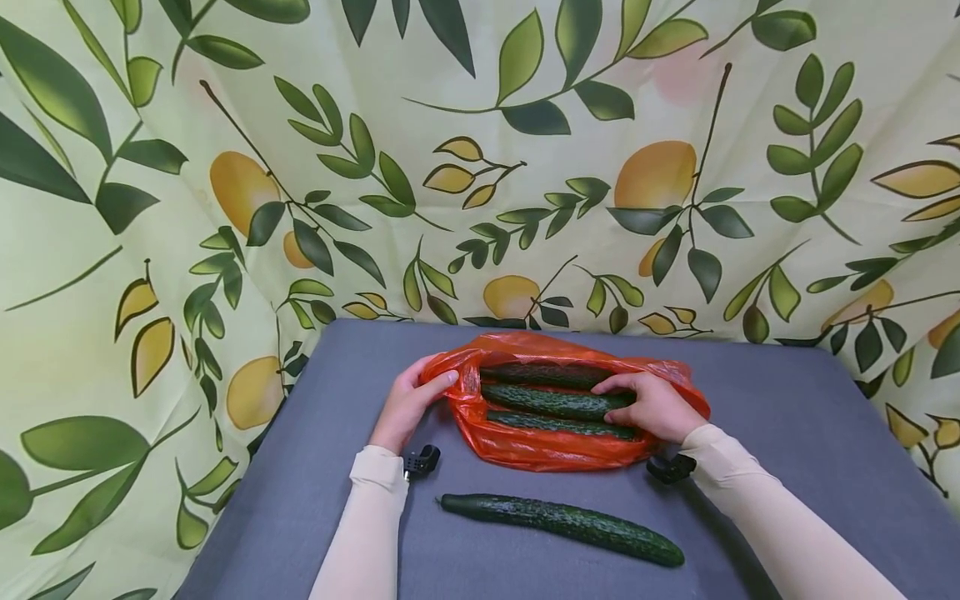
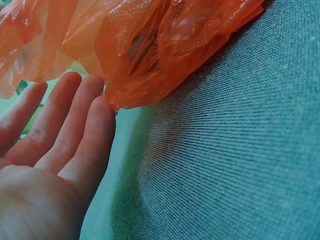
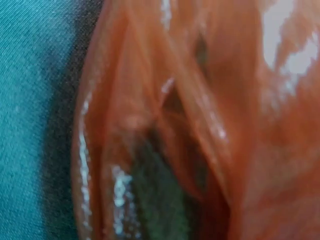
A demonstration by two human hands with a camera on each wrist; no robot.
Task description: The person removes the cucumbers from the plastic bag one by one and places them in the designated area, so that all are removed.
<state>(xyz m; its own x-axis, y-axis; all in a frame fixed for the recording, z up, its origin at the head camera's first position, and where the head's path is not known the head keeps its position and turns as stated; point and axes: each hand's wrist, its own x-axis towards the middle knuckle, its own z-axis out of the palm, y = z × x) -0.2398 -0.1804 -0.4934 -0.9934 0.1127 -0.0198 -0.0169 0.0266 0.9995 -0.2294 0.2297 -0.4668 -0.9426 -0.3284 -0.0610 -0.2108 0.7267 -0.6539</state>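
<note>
An orange-red plastic bag (image 1: 555,455) lies on its side with its mouth spread wide. Three dark green cucumbers show inside it: a back one (image 1: 536,375), a middle one (image 1: 543,400) and a front one (image 1: 551,424). My left hand (image 1: 405,406) holds the bag's left edge, thumb in front and fingers behind; the left wrist view shows those fingers (image 2: 97,135) fairly straight against the plastic. Reaching into the bag from the right, my right hand (image 1: 658,408) grips the middle cucumber near its right end. Blurred plastic (image 3: 210,125) fills the right wrist view and hides that hand.
Another cucumber (image 1: 562,520) lies on the grey cloth-covered table (image 1: 315,500) in front of the bag, between the forearms. Behind the table hangs a curtain (image 1: 465,242) printed with leaves and fruit. Each wrist carries a small black camera.
</note>
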